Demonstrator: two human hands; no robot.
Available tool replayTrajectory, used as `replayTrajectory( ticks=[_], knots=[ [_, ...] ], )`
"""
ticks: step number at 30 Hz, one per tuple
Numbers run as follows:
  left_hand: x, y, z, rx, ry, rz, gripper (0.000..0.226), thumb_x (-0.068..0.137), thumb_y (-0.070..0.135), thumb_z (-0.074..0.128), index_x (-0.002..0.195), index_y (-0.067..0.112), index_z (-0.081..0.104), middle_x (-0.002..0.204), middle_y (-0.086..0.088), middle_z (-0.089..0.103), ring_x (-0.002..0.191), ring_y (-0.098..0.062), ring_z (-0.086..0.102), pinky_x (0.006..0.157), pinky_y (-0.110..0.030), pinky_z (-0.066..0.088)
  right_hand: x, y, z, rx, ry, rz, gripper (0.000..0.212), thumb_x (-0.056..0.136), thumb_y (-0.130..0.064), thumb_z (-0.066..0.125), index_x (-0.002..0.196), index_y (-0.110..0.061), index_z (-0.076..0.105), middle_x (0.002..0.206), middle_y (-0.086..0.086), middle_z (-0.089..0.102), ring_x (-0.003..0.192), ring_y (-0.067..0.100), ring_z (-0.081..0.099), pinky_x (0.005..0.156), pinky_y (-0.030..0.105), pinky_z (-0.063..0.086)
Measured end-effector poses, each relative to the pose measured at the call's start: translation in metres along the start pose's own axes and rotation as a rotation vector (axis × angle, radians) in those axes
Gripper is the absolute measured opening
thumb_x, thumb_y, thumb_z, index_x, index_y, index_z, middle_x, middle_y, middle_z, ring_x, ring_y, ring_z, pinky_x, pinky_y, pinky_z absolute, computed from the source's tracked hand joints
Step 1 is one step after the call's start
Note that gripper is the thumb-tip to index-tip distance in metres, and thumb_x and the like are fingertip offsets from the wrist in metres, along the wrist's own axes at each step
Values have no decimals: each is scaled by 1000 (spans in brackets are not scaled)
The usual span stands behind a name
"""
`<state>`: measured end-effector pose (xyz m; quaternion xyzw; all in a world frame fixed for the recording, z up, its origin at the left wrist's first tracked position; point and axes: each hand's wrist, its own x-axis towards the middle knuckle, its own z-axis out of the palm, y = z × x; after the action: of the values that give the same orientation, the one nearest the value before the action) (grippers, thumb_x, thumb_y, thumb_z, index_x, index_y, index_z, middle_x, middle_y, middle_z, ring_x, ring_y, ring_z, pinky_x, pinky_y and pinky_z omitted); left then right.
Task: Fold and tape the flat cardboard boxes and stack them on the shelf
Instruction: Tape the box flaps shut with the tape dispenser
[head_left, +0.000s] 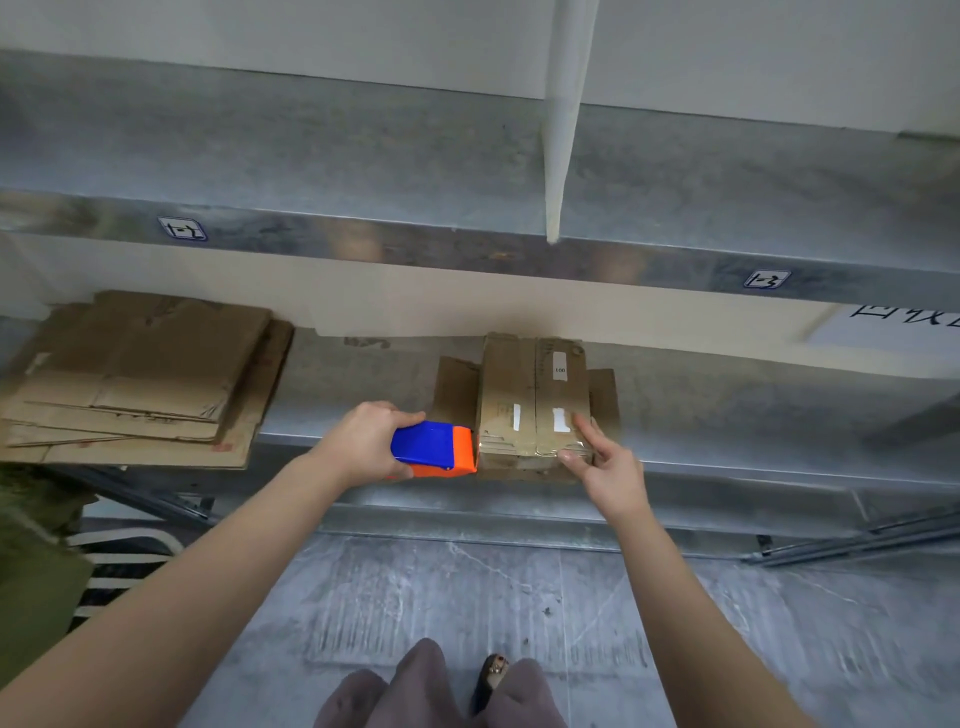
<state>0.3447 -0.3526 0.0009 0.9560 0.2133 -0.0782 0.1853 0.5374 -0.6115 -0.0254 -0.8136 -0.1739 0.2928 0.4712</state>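
A small folded cardboard box (530, 395) lies on the metal shelf (363, 379), its top flaps closed and shiny tape across its near end. My left hand (366, 441) grips a blue and orange tape dispenser (434, 448), whose orange end touches the box's near left corner. My right hand (605, 462) rests on the box's near right corner, forefinger stretched along the top, thumb against the front face. A pile of flat cardboard boxes (140, 374) lies on the same shelf to the left.
An upper metal shelf (467, 171) juts out above the box, with a white upright post (563, 119) on it. The floor (467, 597) below is grey concrete. My foot (493, 675) shows at the bottom. A green bag (31, 561) sits at the lower left.
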Motion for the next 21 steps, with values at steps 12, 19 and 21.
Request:
replayTrajectory(
  ticks=[12,19,21],
  knots=[
    [0,-6,8,-81,-41,-83,85,71,38,82,145,23,43,121,-6,57,110,-20,52,89,-22,41,2,3,1,-12,12,-20,59,82,-26,77,135,-40,54,151,-8,41,134,-3,36,112,24,32],
    [4,-2,9,11,-22,-50,82,78,39,75,149,26,36,122,-7,52,114,-23,48,93,-29,42,1,2,2,-15,17,-16,59,82,-26,77,135,-40,54,152,-7,40,138,4,37,114,25,31],
    [0,-6,13,-95,-47,-97,82,76,39,77,147,24,39,121,-6,54,111,-21,50,88,-26,42,1,1,2,-12,17,-16,59,82,-26,77,135,-39,54,152,-7,40,138,4,37,115,28,32]
  ],
)
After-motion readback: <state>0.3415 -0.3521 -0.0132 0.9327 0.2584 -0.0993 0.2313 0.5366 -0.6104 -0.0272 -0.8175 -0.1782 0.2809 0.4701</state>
